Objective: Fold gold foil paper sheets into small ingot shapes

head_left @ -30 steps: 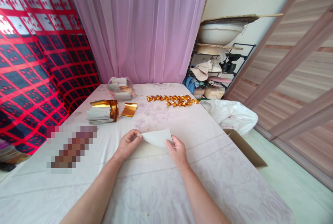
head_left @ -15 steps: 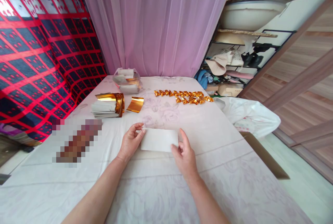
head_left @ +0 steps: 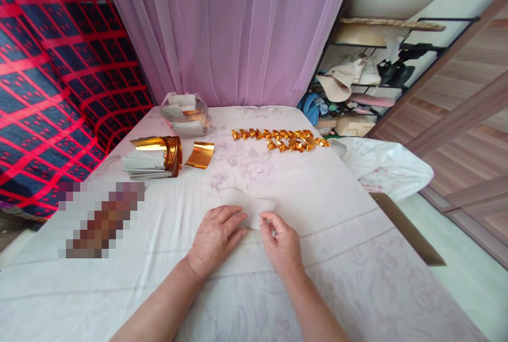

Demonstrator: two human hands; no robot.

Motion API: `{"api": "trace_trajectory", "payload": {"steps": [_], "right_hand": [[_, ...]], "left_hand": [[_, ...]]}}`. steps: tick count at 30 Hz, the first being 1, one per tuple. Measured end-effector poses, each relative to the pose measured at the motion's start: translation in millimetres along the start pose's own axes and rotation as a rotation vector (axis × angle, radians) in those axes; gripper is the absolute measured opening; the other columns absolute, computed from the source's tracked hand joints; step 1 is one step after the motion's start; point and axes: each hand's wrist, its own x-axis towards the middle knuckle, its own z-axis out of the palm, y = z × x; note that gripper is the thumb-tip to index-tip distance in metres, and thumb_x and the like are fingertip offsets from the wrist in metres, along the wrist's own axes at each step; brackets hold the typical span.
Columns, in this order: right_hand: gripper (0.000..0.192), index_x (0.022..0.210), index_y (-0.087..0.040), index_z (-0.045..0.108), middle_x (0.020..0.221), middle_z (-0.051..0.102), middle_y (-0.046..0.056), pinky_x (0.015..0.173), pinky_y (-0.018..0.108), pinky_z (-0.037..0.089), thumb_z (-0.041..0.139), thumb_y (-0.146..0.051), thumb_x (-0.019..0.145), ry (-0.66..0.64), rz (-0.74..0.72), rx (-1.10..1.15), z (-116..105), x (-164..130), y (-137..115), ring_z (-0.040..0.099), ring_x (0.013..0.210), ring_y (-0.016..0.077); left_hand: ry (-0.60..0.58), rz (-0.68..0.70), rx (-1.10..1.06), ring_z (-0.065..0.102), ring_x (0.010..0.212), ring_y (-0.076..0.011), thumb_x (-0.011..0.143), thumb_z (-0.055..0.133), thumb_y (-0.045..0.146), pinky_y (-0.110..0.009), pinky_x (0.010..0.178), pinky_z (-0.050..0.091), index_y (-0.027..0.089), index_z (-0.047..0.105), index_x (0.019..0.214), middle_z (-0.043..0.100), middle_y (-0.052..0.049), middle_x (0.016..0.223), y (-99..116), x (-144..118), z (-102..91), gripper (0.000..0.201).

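Note:
A white sheet of paper (head_left: 257,207) lies flat on the pale flowered cloth (head_left: 309,194) in front of me. My left hand (head_left: 216,236) rests palm down on its left part, fingers spread, pressing it to the cloth. My right hand (head_left: 280,244) pinches the sheet's near right corner between thumb and forefinger. Much of the sheet is hidden under my hands.
A stack of white and gold foil sheets (head_left: 153,158) and one curled gold sheet (head_left: 199,154) lie at the back left, with a clear container (head_left: 184,114) behind. A row of folded gold pieces (head_left: 280,140) lies at the back. A white bag (head_left: 381,164) hangs off the right edge.
The sheet was held up in both hands a second ago; now it lies on the cloth, my left hand flat on it and my right at its corner.

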Motion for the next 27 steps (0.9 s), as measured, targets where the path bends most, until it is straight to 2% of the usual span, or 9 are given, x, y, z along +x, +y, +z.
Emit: {"api": "trace_trajectory", "payload": {"steps": [4,10,17,21,27], "right_hand": [[0.024,0.093,-0.021,0.071,0.07,0.071,0.002,0.057,0.022,0.048,0.053,-0.035,0.085,-0.056,-0.047,-0.006,-2.7,-1.7,-5.6,0.064,0.06,0.0152],[0.035,0.107,-0.022,0.067,0.088,0.074,0.003,0.058,0.023,0.05,0.053,-0.02,0.075,-0.135,-0.138,0.018,-2.2,-5.2,-7.3,0.064,0.066,0.0155],[0.029,0.096,-0.023,0.07,0.088,0.074,0.003,0.072,0.025,0.053,0.048,-0.013,0.079,-0.137,-0.266,-0.016,-8.2,-4.1,-4.9,0.069,0.079,0.0171],[0.027,0.093,-0.024,0.07,0.084,0.074,0.003,0.073,0.026,0.053,0.048,-0.013,0.083,-0.133,-0.347,-0.012,-8.5,-5.4,-7.4,0.069,0.079,0.0167],[0.027,0.102,-0.025,0.071,0.08,0.071,0.003,0.073,0.028,0.051,0.047,-0.02,0.089,-0.036,-0.361,-0.187,-20.8,0.6,-1.7,0.066,0.075,0.0175]], "left_hand": [[-0.063,0.006,0.017,0.061,0.106,-0.0272,0.089,0.062,0.033,-0.045,0.09,0.048,0.024,0.065,0.117,0.066,-0.01,0.119,0.1,0.3,-0.1,0.03],[-0.107,-0.01,-0.003,0.06,0.108,-0.027,0.087,0.065,0.036,-0.045,0.093,0.046,0.025,0.065,0.119,0.066,-0.009,0.12,0.7,1.7,-1.1,0.034],[-0.093,-0.022,-0.014,0.061,0.107,-0.0269,0.086,0.066,0.032,-0.045,0.094,0.046,0.025,0.064,0.119,0.069,-0.008,0.114,5.6,2.9,-1.9,0.034],[-0.097,-0.01,-0.033,0.062,0.106,-0.0259,0.087,0.064,0.031,-0.047,0.098,0.046,0.026,0.064,0.121,0.069,-0.008,0.114,9.4,3.7,-3.4,0.034],[-0.12,0.03,-0.064,0.063,0.112,-0.0248,0.09,0.054,0.019,-0.05,0.104,0.044,0.03,0.067,0.116,0.072,-0.005,0.111,2.9,-0.9,-2.6,0.032]]}}
